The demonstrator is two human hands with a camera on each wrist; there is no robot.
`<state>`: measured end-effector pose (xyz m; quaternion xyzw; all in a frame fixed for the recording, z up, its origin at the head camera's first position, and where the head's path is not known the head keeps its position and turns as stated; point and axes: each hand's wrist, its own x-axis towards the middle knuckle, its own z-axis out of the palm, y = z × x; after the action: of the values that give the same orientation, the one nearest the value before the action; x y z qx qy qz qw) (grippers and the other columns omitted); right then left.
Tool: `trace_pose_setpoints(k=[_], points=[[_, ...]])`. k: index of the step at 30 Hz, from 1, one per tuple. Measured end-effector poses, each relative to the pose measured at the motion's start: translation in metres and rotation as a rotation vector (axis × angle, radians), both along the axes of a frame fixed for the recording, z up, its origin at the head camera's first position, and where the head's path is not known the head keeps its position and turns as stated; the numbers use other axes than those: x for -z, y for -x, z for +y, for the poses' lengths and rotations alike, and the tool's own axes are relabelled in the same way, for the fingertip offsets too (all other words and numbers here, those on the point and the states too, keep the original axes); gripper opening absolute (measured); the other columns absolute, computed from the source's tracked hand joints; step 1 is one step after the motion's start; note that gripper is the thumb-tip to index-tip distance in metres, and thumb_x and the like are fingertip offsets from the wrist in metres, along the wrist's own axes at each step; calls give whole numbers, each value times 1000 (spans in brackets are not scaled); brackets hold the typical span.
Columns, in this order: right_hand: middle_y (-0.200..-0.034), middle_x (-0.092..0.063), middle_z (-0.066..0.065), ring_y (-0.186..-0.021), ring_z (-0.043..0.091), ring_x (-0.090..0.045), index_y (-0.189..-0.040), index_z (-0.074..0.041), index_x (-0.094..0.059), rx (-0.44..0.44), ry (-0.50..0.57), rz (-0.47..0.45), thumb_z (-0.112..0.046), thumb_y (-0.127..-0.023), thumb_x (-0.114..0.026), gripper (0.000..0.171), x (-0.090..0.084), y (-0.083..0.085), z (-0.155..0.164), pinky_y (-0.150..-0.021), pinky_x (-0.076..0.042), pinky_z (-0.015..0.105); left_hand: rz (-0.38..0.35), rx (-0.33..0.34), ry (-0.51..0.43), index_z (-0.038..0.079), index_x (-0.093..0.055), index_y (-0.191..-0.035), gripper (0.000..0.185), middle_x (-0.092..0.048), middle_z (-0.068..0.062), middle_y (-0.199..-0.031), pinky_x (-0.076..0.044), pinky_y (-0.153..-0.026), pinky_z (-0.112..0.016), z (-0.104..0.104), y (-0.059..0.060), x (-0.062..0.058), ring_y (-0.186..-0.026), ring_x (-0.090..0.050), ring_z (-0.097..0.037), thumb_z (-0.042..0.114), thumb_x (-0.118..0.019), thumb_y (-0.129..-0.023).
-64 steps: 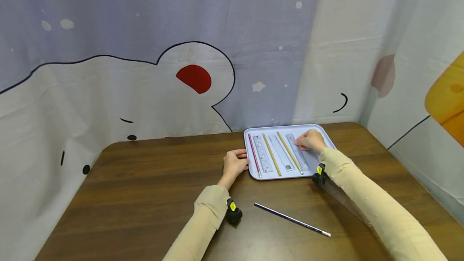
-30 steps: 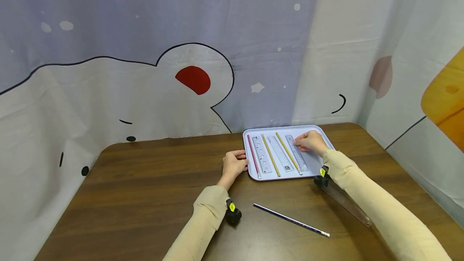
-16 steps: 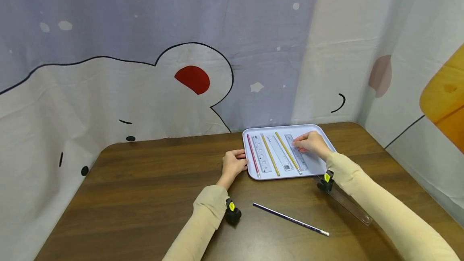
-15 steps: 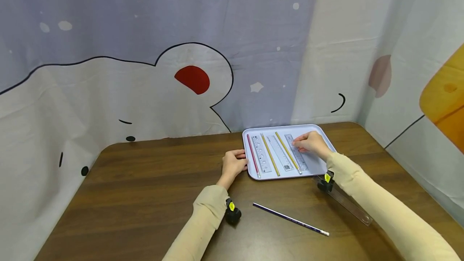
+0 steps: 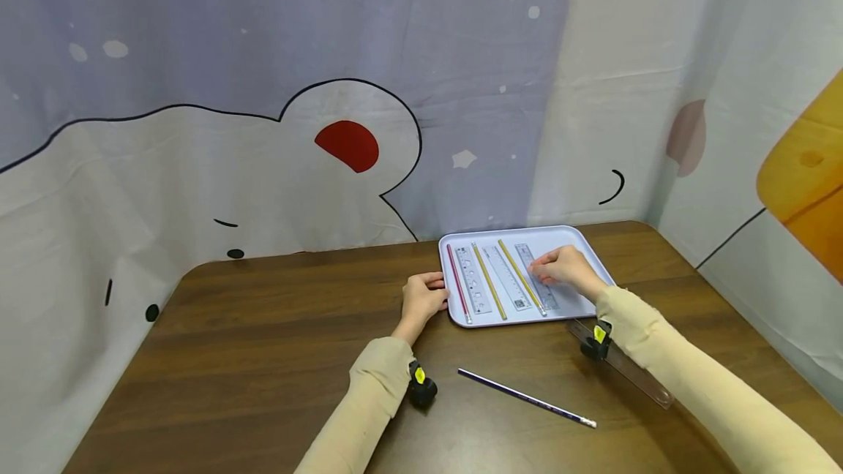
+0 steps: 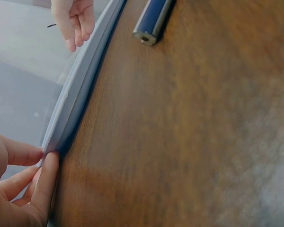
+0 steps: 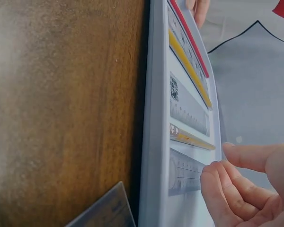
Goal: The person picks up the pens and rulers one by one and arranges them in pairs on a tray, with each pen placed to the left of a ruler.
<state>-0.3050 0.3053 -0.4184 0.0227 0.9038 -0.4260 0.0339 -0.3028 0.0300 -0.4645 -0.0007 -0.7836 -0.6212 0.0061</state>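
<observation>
My left hand (image 5: 422, 298) pinches the left rim of a white tray (image 5: 560, 234), thumb above and fingers below in the left wrist view. On the tray lie a red pencil (image 5: 459, 284), two yellow pencils (image 5: 489, 280) and three clear rulers (image 5: 473, 280), roughly side by side. Above the rightmost ruler (image 5: 546, 297) is my right hand (image 5: 566, 268), its fingers loosely bent. In the right wrist view a gap shows between its thumb and fingers (image 7: 215, 175), with nothing held. Part of that ruler is hidden under the hand in the head view.
A dark blue pencil (image 5: 527, 397) with a white eraser end lies on the wooden table (image 5: 296, 328) in front of the tray. Partly under the right forearm is another transparent ruler (image 5: 639, 371). A patterned curtain (image 5: 474, 93) hangs behind the table.
My right hand has drawn slightly toward me, its fingertips sliding back along the rightmost ruler's length. The ruler keeps its place on the tray. My left hand stays at the rim.
</observation>
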Motion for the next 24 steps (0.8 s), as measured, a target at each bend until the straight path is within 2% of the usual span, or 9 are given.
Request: trace_pose_setpoints(k=[4, 8, 16, 24], points=[[-89, -74, 14, -67, 3, -64, -111, 14, -64, 8, 37, -25, -15, -88, -69, 37, 0, -3, -1, -66, -60, 20, -3, -2, 0, -4, -68, -112, 35, -71, -19, -101, -61, -60, -27, 0, 1, 1, -70, -64, -13, -7, -66, -77], [-89, -74, 13, -69, 5, -64, -111, 13, -64, 4, 47, -34, -16, -88, -69, 38, -2, -7, -2, -67, -60, 20, -8, 0, -1, -4, -68, -113, 36, -71, -19, -101, -61, -60, -26, 0, 0, 0, -70, -64, -13, -7, -66, -77], [-95, -73, 19, -70, 6, -66, -110, 13, -65, -34, 57, -18, -16, -88, -69, 37, -2, -14, -5, -69, -61, 23, -6, 7, -2, -5, -67, -113, 36, -71, -20, -101, -61, -60, -27, -1, -1, -1, -71, -66, -14, -8, -66, -77], [-93, -74, 15, -68, 3, -63, -107, 11, -67, -45, 46, -7, -15, -85, -70, 34, -3, -23, -8, -67, -61, 23, -6, 3, -8, -5, -67, -112, 36, -71, -20, -101, -61, -59, -26, -1, -2, -1, -71, -65, -13, -8, -65, -76]])
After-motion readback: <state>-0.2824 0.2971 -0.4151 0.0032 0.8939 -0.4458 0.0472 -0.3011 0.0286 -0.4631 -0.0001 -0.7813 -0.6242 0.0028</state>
